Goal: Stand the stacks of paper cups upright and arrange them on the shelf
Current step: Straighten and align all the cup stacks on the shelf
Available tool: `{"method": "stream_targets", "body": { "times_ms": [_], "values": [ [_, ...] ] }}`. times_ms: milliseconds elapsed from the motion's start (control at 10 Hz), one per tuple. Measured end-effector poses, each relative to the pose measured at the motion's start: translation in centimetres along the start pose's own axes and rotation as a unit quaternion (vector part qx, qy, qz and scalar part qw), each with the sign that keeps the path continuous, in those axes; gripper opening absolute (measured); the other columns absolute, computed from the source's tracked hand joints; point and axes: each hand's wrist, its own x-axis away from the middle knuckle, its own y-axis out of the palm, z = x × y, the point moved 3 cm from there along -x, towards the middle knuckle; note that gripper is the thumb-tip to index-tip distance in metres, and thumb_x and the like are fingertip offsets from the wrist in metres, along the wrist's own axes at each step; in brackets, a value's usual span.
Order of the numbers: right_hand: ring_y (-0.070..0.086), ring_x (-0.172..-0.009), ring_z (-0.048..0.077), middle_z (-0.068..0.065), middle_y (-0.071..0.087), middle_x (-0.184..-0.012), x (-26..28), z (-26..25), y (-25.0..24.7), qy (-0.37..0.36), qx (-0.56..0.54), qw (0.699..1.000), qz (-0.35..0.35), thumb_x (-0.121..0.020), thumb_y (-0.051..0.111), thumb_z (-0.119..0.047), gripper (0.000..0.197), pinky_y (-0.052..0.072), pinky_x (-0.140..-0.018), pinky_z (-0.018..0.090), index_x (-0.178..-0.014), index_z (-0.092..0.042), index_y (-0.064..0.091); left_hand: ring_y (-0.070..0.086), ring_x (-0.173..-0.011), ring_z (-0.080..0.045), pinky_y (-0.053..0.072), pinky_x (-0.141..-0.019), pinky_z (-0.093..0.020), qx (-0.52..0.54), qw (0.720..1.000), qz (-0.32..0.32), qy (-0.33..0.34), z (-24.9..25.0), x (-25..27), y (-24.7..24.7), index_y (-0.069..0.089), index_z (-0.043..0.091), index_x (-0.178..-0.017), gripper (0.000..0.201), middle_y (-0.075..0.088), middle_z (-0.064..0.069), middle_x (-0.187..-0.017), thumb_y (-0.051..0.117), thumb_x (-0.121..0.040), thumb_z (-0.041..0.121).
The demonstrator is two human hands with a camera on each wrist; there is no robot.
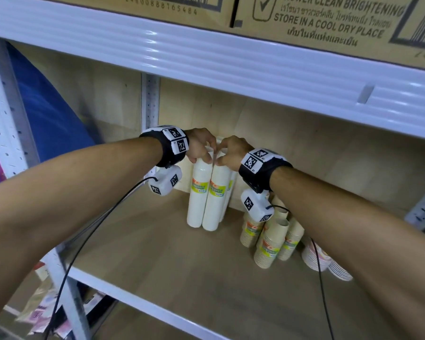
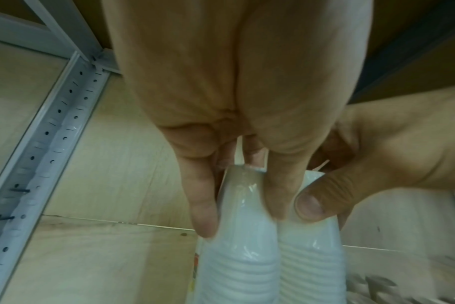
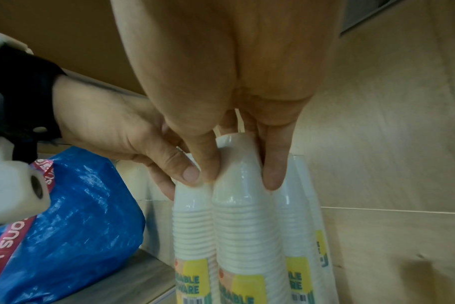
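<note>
Two tall white cup stacks stand upright, touching side by side, at the back left of the wooden shelf (image 1: 157,253). Left hand (image 1: 200,146) grips the top of the left white stack (image 1: 198,195), fingers and thumb curled round its tapered end; right hand (image 1: 232,150) grips the top of the right white stack (image 1: 216,200) the same way. Both stacks are sleeved in glossy clear film, ribbed by the cup rims, with yellow-green labels mid-height. More white stacks (image 3: 296,226) stand just behind them against the plywood back panel. Shorter tan cup stacks (image 1: 268,244) stand to the right, partly hidden by the right forearm and wrist camera. A crinkled blue woven bag (image 3: 73,216) lies left of the shelf. Printed cardboard cartons (image 1: 329,23) sit on the shelf above.
</note>
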Motion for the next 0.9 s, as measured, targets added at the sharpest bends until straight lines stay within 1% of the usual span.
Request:
{"method": "stream_targets", "body": {
  "times_ms": [100,200,300,400,500,600,700,800,900],
  "values": [
    [0.058,-0.120,0.022,0.005,0.061,-0.130,0.0,0.6,0.1,-0.002,-0.014,1.000,-0.003,-0.080,0.075,-0.016,0.050,0.046,-0.092,0.028,-0.128,-0.013,0.060,0.065,-0.102,-0.031,0.058,-0.060,-0.028,-0.001,1.000,0.002,0.004,0.1,-0.5,0.3,0.064,0.022,-0.109,0.030,0.055,-0.008,-0.122,0.076,-0.082,0.017],
    [0.056,-0.123,0.021,0.004,0.059,-0.133,0.2,1.0,0.2,0.000,-0.026,1.000,-0.012,-0.081,0.075,-0.016,0.054,0.044,-0.094,0.027,-0.132,-0.016,0.058,0.064,-0.104,-0.031,0.062,-0.071,-0.035,0.002,1.000,0.001,0.006,0.1,-0.9,0.6,0.064,0.022,-0.110,0.031,0.056,-0.009,-0.123,0.076,-0.082,0.017],
    [0.055,-0.122,0.022,0.005,0.058,-0.132,0.4,1.3,0.3,-0.014,-0.024,1.000,-0.012,-0.083,0.073,-0.016,0.047,0.044,-0.094,0.029,-0.128,-0.017,0.060,0.065,-0.104,-0.033,0.061,-0.076,-0.039,-0.006,1.000,0.004,0.009,0.1,-1.1,0.9,0.065,0.020,-0.111,0.031,0.057,-0.010,-0.122,0.076,-0.083,0.016],
    [0.055,-0.120,0.023,0.006,0.059,-0.131,0.4,1.4,0.5,-0.010,-0.022,1.000,-0.014,-0.084,0.072,-0.018,0.045,0.043,-0.091,0.027,-0.127,-0.017,0.061,0.065,-0.103,-0.034,0.061,-0.077,-0.042,-0.010,1.000,0.007,0.011,0.1,-1.1,1.1,0.065,0.018,-0.114,0.033,0.057,-0.011,-0.123,0.076,-0.083,0.015],
    [0.056,-0.117,0.022,0.006,0.060,-0.129,0.4,1.5,0.6,-0.012,-0.027,1.000,-0.009,-0.084,0.072,-0.017,0.045,0.041,-0.086,0.025,-0.127,-0.016,0.061,0.065,-0.103,-0.034,0.061,-0.075,-0.039,0.001,1.000,0.006,0.010,0.2,-0.9,1.0,0.065,0.018,-0.113,0.033,0.057,-0.010,-0.124,0.076,-0.082,0.015],
    [0.058,-0.112,0.021,0.005,0.063,-0.122,0.4,1.5,0.7,-0.015,-0.034,0.999,-0.002,-0.084,0.071,-0.017,0.040,0.040,-0.082,0.024,-0.123,-0.016,0.064,0.065,-0.104,-0.032,0.061,-0.075,-0.037,0.009,1.000,0.009,0.009,0.3,-0.9,0.9,0.065,0.016,-0.116,0.036,0.056,-0.007,-0.122,0.077,-0.082,0.015],
    [0.060,-0.105,0.023,0.006,0.066,-0.113,0.4,1.3,0.4,-0.008,-0.029,1.000,0.009,-0.085,0.069,-0.021,0.028,0.045,-0.079,0.026,-0.112,-0.014,0.068,0.064,-0.103,-0.029,0.060,-0.075,-0.035,0.016,1.000,0.023,0.008,0.6,-0.6,0.7,0.065,0.015,-0.118,0.038,0.056,-0.005,-0.118,0.076,-0.082,0.016],
    [0.063,-0.101,0.025,0.007,0.065,-0.109,0.1,1.5,0.4,0.003,-0.020,1.000,0.018,-0.086,0.068,-0.029,0.026,0.050,-0.080,0.030,-0.106,-0.011,0.069,0.064,-0.102,-0.027,0.060,-0.072,-0.031,0.020,0.999,0.023,0.011,0.7,-0.6,0.4,0.065,0.015,-0.118,0.036,0.057,-0.005,-0.114,0.076,-0.083,0.016],
    [0.063,-0.095,0.023,0.005,0.064,-0.106,-0.2,1.4,-0.1,0.012,-0.017,0.999,0.039,-0.083,0.070,-0.037,0.035,0.053,-0.081,0.032,-0.107,-0.011,0.067,0.066,-0.099,-0.028,0.060,-0.073,-0.031,0.023,0.999,0.029,0.013,0.9,-0.5,-0.3,0.066,0.018,-0.117,0.036,0.058,-0.004,-0.108,0.076,-0.082,0.018]
  ]
}}
